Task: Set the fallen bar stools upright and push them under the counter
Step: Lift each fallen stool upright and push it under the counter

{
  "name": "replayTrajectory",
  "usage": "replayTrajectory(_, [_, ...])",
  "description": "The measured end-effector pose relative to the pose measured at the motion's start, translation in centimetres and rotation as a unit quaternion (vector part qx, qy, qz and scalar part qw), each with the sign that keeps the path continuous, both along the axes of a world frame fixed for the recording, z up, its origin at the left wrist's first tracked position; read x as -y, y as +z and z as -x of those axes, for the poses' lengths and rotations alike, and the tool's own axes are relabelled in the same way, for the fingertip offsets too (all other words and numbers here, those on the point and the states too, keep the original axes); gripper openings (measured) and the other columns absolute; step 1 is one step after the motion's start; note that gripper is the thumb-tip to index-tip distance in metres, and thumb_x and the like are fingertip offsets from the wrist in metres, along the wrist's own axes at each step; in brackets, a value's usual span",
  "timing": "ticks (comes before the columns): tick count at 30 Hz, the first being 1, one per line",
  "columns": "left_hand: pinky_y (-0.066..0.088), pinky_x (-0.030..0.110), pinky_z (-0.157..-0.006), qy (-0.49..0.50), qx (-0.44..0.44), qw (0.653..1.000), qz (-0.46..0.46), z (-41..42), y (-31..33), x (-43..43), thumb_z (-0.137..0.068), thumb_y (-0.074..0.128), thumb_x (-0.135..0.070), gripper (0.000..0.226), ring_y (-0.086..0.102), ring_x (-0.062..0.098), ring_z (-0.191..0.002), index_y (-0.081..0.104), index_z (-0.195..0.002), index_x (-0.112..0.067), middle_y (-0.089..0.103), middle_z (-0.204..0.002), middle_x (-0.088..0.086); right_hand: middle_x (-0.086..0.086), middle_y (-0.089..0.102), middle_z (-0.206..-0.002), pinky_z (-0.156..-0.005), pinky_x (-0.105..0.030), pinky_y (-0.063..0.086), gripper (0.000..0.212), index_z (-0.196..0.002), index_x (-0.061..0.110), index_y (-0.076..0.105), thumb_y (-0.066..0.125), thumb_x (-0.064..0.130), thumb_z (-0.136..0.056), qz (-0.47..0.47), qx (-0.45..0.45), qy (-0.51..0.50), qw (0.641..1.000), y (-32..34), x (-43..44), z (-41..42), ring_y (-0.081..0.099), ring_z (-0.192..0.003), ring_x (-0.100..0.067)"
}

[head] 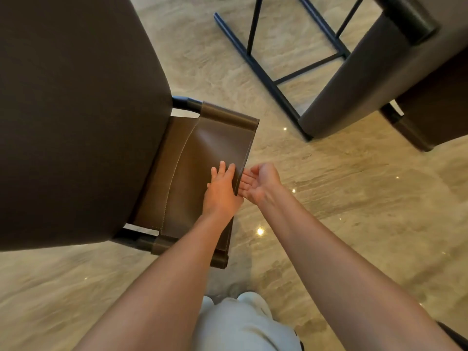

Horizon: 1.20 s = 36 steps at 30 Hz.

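Bar stool may tip, I judge: my left hand lies flat on its leather backrest, right hand cupped open at the edge, neither gripping.

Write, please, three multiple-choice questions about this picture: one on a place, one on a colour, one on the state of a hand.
1. Where does the left hand lie?
A. On the floor
B. Flat on the leather backrest
C. On the person's knee

2. What colour is the backrest?
A. Brown
B. White
C. Red

3. How is the right hand?
A. Closed in a fist
B. Palm up, fingers relaxed, at the backrest's edge
C. Holding a cloth

Answers:
1 B: its straight fingers lie on the leather surface.
2 A: the leather is brown with a pale stitched seam.
3 B: the palm faces up and the fingers reach toward the backrest's right edge, with nothing held.
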<state>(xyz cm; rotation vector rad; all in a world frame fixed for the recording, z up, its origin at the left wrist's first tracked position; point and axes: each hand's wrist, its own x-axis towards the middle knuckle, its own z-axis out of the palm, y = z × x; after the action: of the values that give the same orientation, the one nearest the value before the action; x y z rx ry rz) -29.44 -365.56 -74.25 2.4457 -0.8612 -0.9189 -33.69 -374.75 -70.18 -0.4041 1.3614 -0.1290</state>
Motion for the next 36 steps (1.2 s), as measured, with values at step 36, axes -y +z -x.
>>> replayTrajectory(36, [0.042,0.035,-0.073,0.109,0.119,0.973,-0.163,-18.0,45.9,-18.2,-0.091,0.044,-0.004,0.066,0.062,0.031,-0.105,0.020,-0.151,-0.016,0.061,-0.123,0.008,-0.027,0.056,-0.129,-0.105,-0.060,0.036,0.042,-0.135,0.007,0.045,0.039,0.013,-0.094,-0.046,0.121,0.117,0.985,46.0,-13.9,-22.9,0.052,-0.121,-0.045])
